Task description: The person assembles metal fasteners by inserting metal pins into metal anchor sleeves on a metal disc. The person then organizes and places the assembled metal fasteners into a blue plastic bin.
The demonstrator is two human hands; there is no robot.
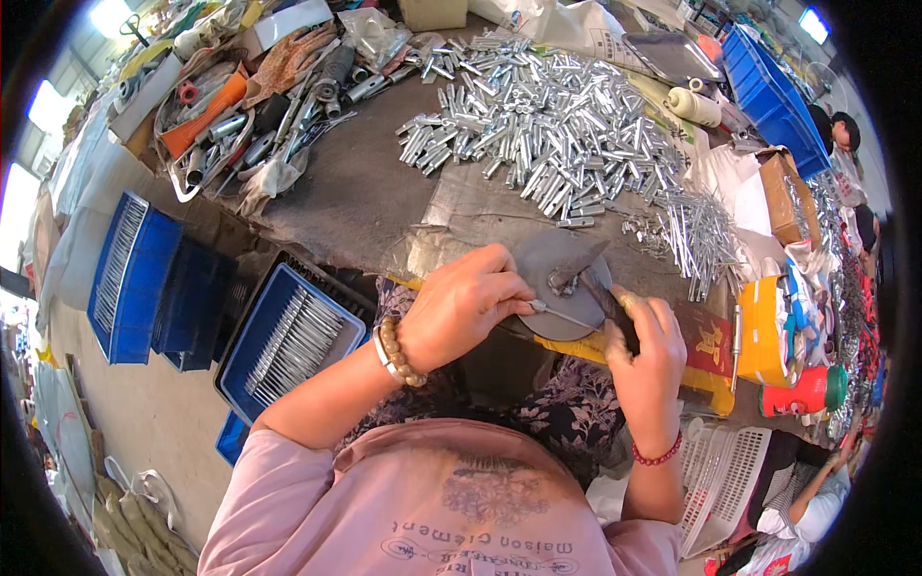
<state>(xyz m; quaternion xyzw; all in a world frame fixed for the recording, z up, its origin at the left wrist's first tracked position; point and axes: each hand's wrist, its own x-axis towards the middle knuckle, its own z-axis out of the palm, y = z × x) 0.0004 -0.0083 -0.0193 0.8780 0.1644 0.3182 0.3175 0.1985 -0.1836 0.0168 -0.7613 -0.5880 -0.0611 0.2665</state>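
Note:
My left hand [473,296], with beads and a band at the wrist, pinches a thin metal pin [569,315] between thumb and fingers. The pin points right, across a round dark grey plate [533,257] at the bench's near edge. My right hand [650,353], wearing a red bracelet, is closed round the dark handle of what looks like a hammer [603,296]. Its dark head lies over the plate, just above the pin. Beyond the plate spreads a large heap of shiny metal sleeves [567,125]. A pile of thin metal pins [699,235] lies to their right.
A blue crate [293,336] with rows of metal parts stands at my left, near more blue crates [130,278]. Mixed tools [288,115] crowd the bench's far left. To the right are a yellow box [761,331], a red-and-green container [805,391] and a blue bin [773,96].

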